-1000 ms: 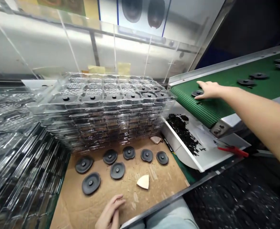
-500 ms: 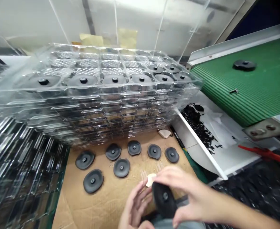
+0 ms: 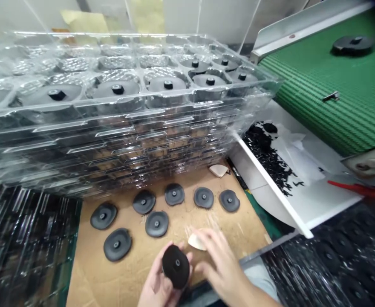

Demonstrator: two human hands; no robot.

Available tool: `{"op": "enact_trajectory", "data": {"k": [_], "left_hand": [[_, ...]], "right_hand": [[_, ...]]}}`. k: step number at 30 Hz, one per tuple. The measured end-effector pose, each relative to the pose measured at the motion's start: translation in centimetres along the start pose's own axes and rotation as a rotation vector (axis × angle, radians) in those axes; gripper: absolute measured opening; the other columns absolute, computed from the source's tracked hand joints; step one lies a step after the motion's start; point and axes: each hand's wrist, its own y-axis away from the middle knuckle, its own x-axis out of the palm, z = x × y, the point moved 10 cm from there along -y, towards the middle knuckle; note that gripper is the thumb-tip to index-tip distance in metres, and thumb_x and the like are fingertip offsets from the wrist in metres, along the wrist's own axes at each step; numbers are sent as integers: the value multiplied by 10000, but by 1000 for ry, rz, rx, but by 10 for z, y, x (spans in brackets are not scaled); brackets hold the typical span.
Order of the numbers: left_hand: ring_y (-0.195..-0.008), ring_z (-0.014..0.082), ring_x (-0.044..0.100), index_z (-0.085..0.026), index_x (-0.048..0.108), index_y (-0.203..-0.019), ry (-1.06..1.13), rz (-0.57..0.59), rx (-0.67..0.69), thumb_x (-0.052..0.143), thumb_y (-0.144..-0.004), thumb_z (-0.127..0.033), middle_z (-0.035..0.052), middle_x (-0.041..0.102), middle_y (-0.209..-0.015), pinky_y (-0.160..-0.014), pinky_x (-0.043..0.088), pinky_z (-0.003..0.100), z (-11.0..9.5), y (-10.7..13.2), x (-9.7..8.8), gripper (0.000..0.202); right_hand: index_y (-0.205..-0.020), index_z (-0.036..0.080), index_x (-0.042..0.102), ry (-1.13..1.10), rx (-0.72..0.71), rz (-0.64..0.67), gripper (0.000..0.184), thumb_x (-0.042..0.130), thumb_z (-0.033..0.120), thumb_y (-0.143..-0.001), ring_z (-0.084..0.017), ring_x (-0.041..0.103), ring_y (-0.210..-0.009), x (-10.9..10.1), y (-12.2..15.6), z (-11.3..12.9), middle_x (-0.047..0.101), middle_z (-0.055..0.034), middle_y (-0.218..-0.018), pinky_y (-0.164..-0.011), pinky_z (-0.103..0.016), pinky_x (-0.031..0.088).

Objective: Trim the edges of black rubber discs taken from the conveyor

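My left hand is wrapped round a black rounded disc with a small raised hub, held up near the front of the cardboard. To its right, my right hand has its thumb and fingers apart. Its fingertips are at a small cream-coloured, curved piece and partly cover it. Whether they touch it I cannot tell. Several similar dark discs lie hub up on the cardboard sheet, among them a disc just beyond my left hand.
A tall stack of clear plastic trays stands behind, the top one partly filled with discs. At right are a green conveyor belt carrying a disc, a white bin with black scraps, and a red-handled tool. Another cream piece lies near the stack.
The disc has passed from my right hand into my left, which has moved left with it. My right hand has let go and is over the cream piece. The camera view has shifted.
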Motion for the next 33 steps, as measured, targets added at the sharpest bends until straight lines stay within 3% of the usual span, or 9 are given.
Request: {"op": "enact_trajectory", "data": {"k": [4,7,11,15,19,22,26,29,33], "left_hand": [[-1093,292,607,-271,685,-1072,122,-18,69,785,-618,-332,80,683,-1157,-942,491,312,-21,6,13,469],[-1114,301,593,-259,670,-1097,149,-29,97,757,-666,-302,95,661,-1189,-968,478,367,-28,10,16,442],[-1084,279,614,-250,667,-1096,132,-31,91,767,-661,-265,92,646,-1205,-942,493,342,-25,14,18,447],[-1015,227,637,-255,675,-1067,100,-48,112,807,-599,-289,63,681,-1088,-875,523,305,-24,18,24,487],[-957,210,641,-231,696,-1006,-2,-83,62,836,-548,-310,47,695,-936,-839,528,276,-24,26,27,485],[-859,169,656,-266,673,-1055,-41,-140,66,845,-536,-252,14,694,-907,-823,526,256,-29,30,25,547],[-759,119,648,-257,685,-1026,-84,-77,91,841,-546,-251,-2,695,-869,-788,520,216,-35,34,38,505],[-819,131,656,-277,687,-1025,-77,-54,92,860,-506,-245,8,709,-935,-788,511,193,-38,42,43,548],[-913,175,658,-244,686,-1045,-61,-35,56,871,-461,-322,46,719,-973,-797,504,185,-34,48,44,618]], "right_hand": [[-1161,146,595,22,45,-70,333,426,302,-920,-273,607,-944,-1,2,-30,527,-192,-1143,-789,-457,529],[-1071,170,624,-51,-73,-28,265,421,256,-922,-221,622,-915,9,4,-23,610,-132,-1033,-785,-366,540],[-1005,197,656,-124,-169,4,217,461,224,-915,-169,628,-766,-4,-13,12,669,-52,-824,-707,-295,532],[-1102,193,599,-177,-222,-99,229,458,221,-924,-165,606,-938,-39,-32,70,664,-51,-1022,-825,-306,502],[-1071,122,598,-215,-384,-110,226,458,138,-896,-163,603,-820,-49,-22,124,673,-66,-917,-751,-298,500],[-995,144,624,-257,-342,69,192,469,123,-884,-137,606,-783,-34,-21,132,676,-39,-891,-723,-254,496],[-1034,94,607,-201,-457,-112,220,442,122,-893,-167,587,-794,-54,-23,144,669,-85,-900,-746,-312,481],[-1030,97,598,-282,-534,0,220,444,83,-873,-139,566,-736,-55,-11,149,656,-57,-822,-721,-281,475],[-1022,185,593,-182,-347,67,201,491,106,-868,-107,559,-682,-62,-2,124,651,1,-808,-651,-236,455]]}}
